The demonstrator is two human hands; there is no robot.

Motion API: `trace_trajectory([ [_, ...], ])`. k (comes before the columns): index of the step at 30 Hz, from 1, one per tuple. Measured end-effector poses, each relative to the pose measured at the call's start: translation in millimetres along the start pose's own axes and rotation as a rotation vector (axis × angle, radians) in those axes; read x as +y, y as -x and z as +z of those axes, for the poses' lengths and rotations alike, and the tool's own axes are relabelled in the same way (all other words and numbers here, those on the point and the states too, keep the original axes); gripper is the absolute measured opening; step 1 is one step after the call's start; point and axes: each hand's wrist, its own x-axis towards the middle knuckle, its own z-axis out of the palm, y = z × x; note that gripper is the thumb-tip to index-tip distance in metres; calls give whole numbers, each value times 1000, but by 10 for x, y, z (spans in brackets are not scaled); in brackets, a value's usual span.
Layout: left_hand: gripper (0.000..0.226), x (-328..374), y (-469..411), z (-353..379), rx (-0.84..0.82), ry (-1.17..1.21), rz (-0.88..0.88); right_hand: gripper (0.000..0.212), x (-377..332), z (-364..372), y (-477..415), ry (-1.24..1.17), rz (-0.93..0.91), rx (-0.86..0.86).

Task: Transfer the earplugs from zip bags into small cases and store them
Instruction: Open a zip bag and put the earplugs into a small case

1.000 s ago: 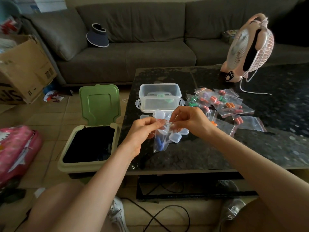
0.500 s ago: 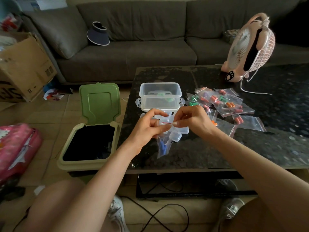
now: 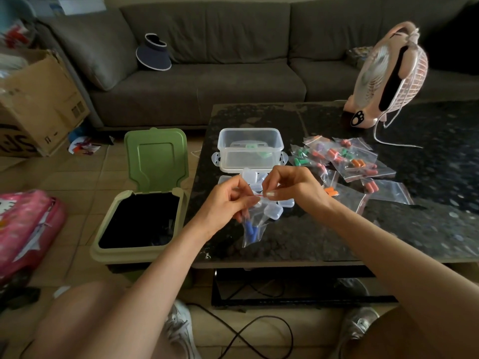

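The left hand [image 3: 228, 200] and the right hand [image 3: 293, 187] meet at the centre of the frame. Each pinches the red-lined top edge of one zip bag [image 3: 255, 238], which hangs between them over the dark table [image 3: 388, 229]. Two blue earplugs [image 3: 250, 229] lie at the bottom of the bag, so it is not yet emptied.

Just behind the hands is a cluster of small clear cases [image 3: 273, 211], at least four, partly hidden. Above them, one storage box [image 3: 250, 141] holds something pale and green, perhaps filled cases.

At right centre, about seven overlapping filled bags [image 3: 347, 161] wait, so most of the job seems left. One open green bin [image 3: 140, 224] stands at left centre.
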Motion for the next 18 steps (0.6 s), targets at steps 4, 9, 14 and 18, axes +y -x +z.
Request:
trace_trajectory([
  [4,18,-16,9,-1,54,28,12,10,4,-20,-5,-10,5,-21],
  [9,11,-6,6,-9,107,-53,56,7,9,21,-21,25,29,46],
  [14,10,25,11,-18,149,172,38,9,-21,22,-32,-7,65,30],
  [18,18,20,17,-22,84,222,24,10,-14,17,-26,-81,42,7],
])
